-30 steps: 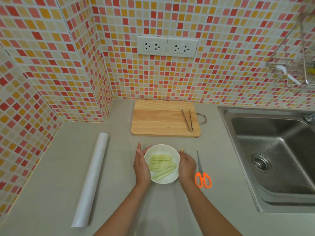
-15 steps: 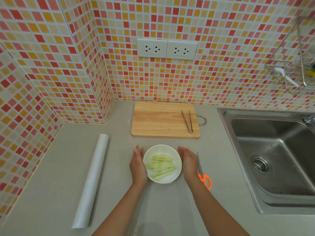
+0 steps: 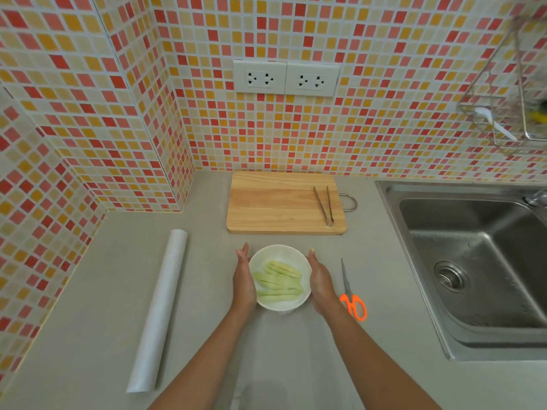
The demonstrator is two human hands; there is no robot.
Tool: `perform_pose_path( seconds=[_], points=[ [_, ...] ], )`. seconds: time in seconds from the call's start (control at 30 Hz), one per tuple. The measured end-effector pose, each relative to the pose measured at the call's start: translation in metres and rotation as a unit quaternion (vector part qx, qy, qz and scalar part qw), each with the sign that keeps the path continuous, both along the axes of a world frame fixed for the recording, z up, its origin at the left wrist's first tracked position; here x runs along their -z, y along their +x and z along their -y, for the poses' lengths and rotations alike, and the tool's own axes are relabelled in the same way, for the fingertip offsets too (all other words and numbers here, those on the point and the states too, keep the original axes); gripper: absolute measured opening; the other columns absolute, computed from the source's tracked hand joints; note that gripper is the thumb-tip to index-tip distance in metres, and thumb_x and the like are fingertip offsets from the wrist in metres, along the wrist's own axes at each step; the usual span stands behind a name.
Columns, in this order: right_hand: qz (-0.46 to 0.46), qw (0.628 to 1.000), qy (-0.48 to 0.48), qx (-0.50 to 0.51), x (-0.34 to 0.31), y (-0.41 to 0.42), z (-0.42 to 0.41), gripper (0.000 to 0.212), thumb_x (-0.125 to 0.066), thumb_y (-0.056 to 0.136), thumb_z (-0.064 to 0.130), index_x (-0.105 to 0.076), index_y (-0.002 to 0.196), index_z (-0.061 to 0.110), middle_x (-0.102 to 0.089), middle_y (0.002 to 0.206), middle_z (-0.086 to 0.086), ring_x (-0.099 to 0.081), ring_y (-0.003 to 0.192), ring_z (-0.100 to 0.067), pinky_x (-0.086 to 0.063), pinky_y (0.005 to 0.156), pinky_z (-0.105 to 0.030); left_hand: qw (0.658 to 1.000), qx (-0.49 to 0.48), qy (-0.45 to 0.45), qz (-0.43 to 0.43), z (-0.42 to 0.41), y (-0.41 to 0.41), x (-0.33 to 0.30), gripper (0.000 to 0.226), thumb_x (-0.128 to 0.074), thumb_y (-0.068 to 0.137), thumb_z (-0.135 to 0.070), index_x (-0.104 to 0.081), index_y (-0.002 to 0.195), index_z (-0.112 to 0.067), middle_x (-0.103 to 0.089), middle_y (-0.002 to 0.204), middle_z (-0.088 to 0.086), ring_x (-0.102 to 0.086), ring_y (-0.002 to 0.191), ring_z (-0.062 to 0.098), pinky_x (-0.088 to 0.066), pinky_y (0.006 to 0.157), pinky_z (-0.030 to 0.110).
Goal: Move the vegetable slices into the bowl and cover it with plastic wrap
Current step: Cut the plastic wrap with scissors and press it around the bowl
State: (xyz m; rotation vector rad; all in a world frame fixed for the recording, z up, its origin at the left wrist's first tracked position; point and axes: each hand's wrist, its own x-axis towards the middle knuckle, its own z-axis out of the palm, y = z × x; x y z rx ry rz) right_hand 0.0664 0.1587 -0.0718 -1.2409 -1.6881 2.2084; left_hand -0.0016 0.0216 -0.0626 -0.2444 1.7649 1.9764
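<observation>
A white bowl [image 3: 281, 253] stands on the grey counter in front of me with several pale green vegetable slices [image 3: 278, 281] inside. My left hand [image 3: 244, 279] lies flat against the bowl's left side, fingers straight. My right hand [image 3: 321, 281] lies flat against its right side, fingers straight too. A faint sheen of clear plastic wrap seems to lie over the bowl and run down the counter toward me; it is hard to make out. The plastic wrap roll [image 3: 158, 312] lies to the left of the bowl.
A wooden cutting board [image 3: 275, 202] with metal tongs [image 3: 325, 207] on it lies behind the bowl. Orange-handled scissors [image 3: 350, 294] lie just right of my right hand. A steel sink [image 3: 479, 261] fills the right side. A wire rack [image 3: 509, 113] hangs on the tiled wall.
Both hands drew slightly away from the bowl half a second ago and now sit close against its sides again. The bowl has stayed in place.
</observation>
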Motion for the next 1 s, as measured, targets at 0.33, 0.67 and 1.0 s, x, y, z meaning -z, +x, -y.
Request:
perform_pose_path(
  seconds=[0.33, 0.67, 1.0],
  points=[
    [-0.079, 0.987, -0.097, -0.097, -0.023, -0.021, -0.012, 0.052, -0.035, 0.1, 0.04, -0.06, 0.123, 0.001, -0.061, 0.121, -0.022, -0.058, 0.111, -0.033, -0.044, 0.098, -0.043, 0.999, -0.019, -0.024, -0.041, -0.001, 0.006, -0.005, 0.058, -0.022, 0.096, -0.063, -0.051, 0.137, -0.035, -0.067, 0.114, -0.016, -0.062, 0.105, 0.004, -0.046, 0.085, 0.022],
    [-0.095, 0.988, -0.12, 0.004, -0.01, -0.015, -0.006, 0.075, -0.028, 0.095, 0.059, -0.065, 0.113, -0.004, -0.065, 0.111, -0.026, -0.062, 0.105, -0.038, -0.045, 0.097, -0.047, 0.997, -0.033, -0.035, -0.054, -0.004, 0.007, -0.006, 0.053, -0.024, 0.1, -0.056, -0.052, 0.139, -0.032, -0.065, 0.121, -0.009, -0.062, 0.106, 0.007, -0.047, 0.087, 0.022],
    [-0.163, 0.947, -0.181, 0.21, 0.013, 0.007, 0.027, 0.057, -0.032, 0.097, 0.053, -0.07, 0.095, 0.011, -0.07, 0.093, -0.013, -0.065, 0.093, -0.029, -0.046, 0.088, -0.041, 0.995, -0.071, -0.039, -0.065, -0.01, 0.014, -0.004, 0.044, -0.026, 0.102, -0.051, -0.054, 0.133, -0.038, -0.06, 0.136, 0.0, -0.058, 0.121, 0.018, -0.044, 0.106, 0.037]
  ],
)
